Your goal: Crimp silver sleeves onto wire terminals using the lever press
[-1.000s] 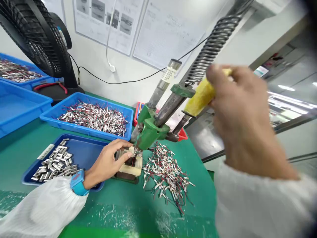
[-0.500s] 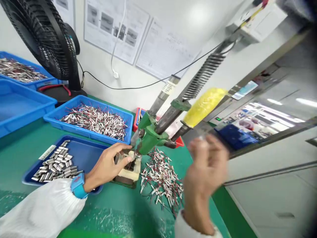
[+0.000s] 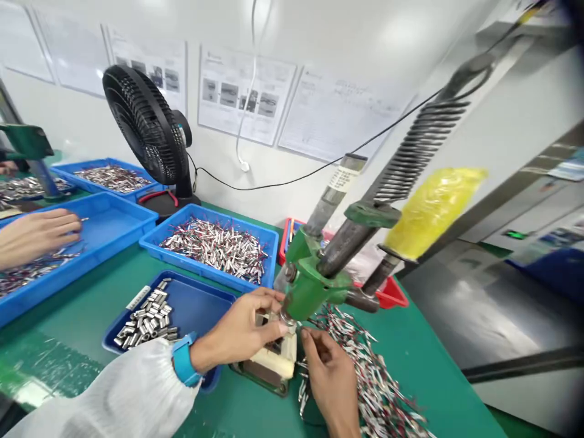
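My left hand reaches over the base of a green hand press. Its thumb and forefinger close in at the spot under the ram; whatever they pinch is hidden. My right hand is at the right side of the press base, fingertips pinched close to the die, and what they hold is too small to make out. A cream-coloured block frames the base between both hands. Beside and beneath my right hand spreads a loose pile of small silvery parts with red and black wires. The press lever has a yellow wrapped grip.
A dark blue tray holds short metal sleeves. Behind it, a blue bin contains wired parts. Further left, another person's hand is over a larger blue bin. A black fan and a red bin stand behind.
My right hand has come down from beside the yellow lever grip to the press base. My left hand stays at the die. The view has swung left, bringing another person's hand into sight.
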{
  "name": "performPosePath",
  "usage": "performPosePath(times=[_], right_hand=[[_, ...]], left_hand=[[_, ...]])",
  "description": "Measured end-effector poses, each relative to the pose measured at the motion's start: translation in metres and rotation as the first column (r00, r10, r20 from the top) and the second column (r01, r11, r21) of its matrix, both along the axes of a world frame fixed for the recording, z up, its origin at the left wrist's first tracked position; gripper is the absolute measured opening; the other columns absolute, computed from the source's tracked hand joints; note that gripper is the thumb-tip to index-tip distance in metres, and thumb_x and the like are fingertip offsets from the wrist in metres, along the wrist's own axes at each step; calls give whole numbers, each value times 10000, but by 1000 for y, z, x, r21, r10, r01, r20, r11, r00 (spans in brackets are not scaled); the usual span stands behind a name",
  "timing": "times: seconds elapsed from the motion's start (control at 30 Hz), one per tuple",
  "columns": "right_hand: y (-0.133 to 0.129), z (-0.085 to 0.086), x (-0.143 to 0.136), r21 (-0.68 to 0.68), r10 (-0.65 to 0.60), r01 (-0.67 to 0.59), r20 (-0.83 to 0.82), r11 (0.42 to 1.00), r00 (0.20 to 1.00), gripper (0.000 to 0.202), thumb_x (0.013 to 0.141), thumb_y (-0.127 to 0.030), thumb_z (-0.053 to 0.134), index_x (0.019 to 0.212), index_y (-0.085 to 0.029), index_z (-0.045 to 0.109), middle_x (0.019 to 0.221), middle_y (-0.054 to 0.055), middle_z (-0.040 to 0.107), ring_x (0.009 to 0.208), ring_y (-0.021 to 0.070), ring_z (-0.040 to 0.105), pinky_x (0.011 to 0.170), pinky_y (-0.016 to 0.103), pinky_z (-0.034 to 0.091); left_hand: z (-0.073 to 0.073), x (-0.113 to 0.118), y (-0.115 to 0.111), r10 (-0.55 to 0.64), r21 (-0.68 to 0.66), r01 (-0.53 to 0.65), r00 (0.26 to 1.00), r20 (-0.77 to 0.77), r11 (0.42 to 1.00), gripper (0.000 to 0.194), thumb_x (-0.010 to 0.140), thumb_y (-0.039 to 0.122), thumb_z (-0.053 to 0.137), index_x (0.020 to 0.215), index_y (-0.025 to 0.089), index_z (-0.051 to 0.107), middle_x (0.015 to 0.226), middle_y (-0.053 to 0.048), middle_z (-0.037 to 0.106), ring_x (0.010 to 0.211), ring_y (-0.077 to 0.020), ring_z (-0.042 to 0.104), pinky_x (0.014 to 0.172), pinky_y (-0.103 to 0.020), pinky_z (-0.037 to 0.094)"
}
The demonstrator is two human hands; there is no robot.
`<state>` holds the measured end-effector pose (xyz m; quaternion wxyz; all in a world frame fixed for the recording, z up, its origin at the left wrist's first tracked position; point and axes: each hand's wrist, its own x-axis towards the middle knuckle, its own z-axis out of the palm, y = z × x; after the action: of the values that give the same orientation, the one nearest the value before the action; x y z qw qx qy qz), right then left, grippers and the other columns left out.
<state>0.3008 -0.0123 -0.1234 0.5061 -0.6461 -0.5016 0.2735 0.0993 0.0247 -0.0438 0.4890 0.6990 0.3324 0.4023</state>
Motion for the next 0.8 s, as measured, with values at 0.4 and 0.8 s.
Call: performPosePath(times=[0.4, 0.8], right_hand=[[-8, -6, 7, 88, -216, 207, 106, 974, 971, 579, 775, -723, 641, 837, -161, 769, 780, 87, 732, 655, 214, 659, 613, 273, 533], [2, -29, 16, 242, -294, 194, 504, 951, 812, 610, 842, -749, 500, 828, -206, 778, 762, 110, 744, 691, 273, 685, 614, 330, 475]], left_hand=[[-14, -163, 23, 713, 327, -642, 676, -187, 694, 569, 855, 637, 645, 1203, 189, 686, 1212, -117, 724, 1023, -293, 709, 914, -414, 578], [-71, -231, -59, 710, 176, -697, 627, -320, 695, 535, 903, 682, 536, 1081, 217, 731, 776, -26, 723, 700, -230, 659, 652, -307, 507]])
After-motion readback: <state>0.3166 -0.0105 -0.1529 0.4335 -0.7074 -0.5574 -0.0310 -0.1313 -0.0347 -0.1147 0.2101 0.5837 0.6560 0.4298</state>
